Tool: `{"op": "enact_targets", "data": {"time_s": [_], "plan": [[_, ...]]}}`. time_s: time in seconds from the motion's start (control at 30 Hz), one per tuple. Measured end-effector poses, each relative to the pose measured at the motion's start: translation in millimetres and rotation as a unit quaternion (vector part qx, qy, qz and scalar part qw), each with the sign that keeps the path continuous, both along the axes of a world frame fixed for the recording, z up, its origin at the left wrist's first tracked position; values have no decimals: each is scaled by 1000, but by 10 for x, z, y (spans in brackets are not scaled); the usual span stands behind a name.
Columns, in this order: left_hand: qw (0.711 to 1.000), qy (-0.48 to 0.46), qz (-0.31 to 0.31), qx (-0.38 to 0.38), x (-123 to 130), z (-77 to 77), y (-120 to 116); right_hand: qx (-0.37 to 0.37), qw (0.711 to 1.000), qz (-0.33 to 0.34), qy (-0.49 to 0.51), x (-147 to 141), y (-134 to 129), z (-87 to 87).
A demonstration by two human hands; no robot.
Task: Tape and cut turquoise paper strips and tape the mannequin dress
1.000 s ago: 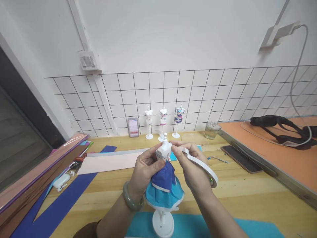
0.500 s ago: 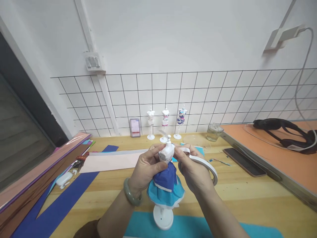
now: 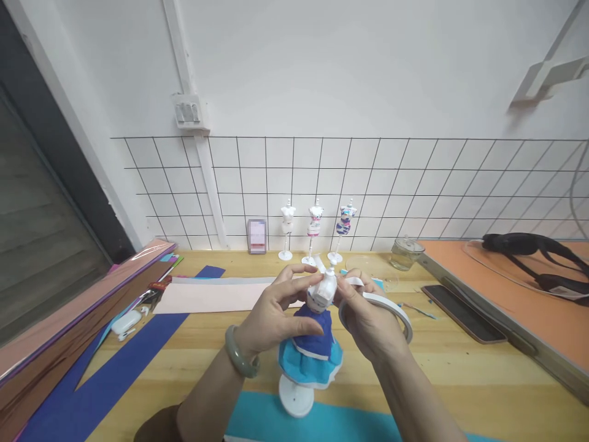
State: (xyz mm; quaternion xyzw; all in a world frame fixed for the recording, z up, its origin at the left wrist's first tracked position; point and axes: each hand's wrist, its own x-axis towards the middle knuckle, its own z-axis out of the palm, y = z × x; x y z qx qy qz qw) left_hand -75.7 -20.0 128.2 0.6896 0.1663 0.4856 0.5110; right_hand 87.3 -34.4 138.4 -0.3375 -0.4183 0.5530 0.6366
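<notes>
A small white dress-form mannequin (image 3: 323, 292) leans slightly right between my hands. It wears a dark blue layer (image 3: 315, 341) with white edging over a light blue skirt (image 3: 294, 362). My left hand (image 3: 280, 307) has its fingers spread at the torso, the thumb stretched across the dark blue layer and the upper fingers by the shoulder. My right hand (image 3: 368, 313) is closed around a roll of white tape (image 3: 402, 316), fingertips at the mannequin's other shoulder. A strip of tape runs from the roll toward the bodice. The mannequin's round base (image 3: 296, 398) is over a light blue sheet (image 3: 262, 417).
Three small mannequins (image 3: 315, 221) and a phone (image 3: 257, 236) stand by the wall. A glass jar (image 3: 407, 253), a dark phone (image 3: 462, 313) and an orange board (image 3: 552, 307) lie right. Paper strips (image 3: 216, 296), an earbud case (image 3: 126, 322) and wrapped sheets (image 3: 92, 307) lie left.
My left hand has loosened from the mannequin's torso, its thumb dropping and fingers spreading. The mannequin leans more to the right. The camera view has turned slightly left.
</notes>
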Motion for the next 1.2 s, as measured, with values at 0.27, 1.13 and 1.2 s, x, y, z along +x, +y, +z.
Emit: {"op": "enact_targets", "data": {"time_s": [0.27, 1.13, 1.2], "plan": [[992, -51, 4, -113, 5, 88, -23, 14, 999, 29, 6, 68, 7, -21], [970, -100, 218, -40, 72, 183, -268, -22, 968, -225, -104, 197, 153, -136], [975, -69, 212, -15, 109, 192, -342, 2, 959, -256, -123, 173, 140, -124]]}}
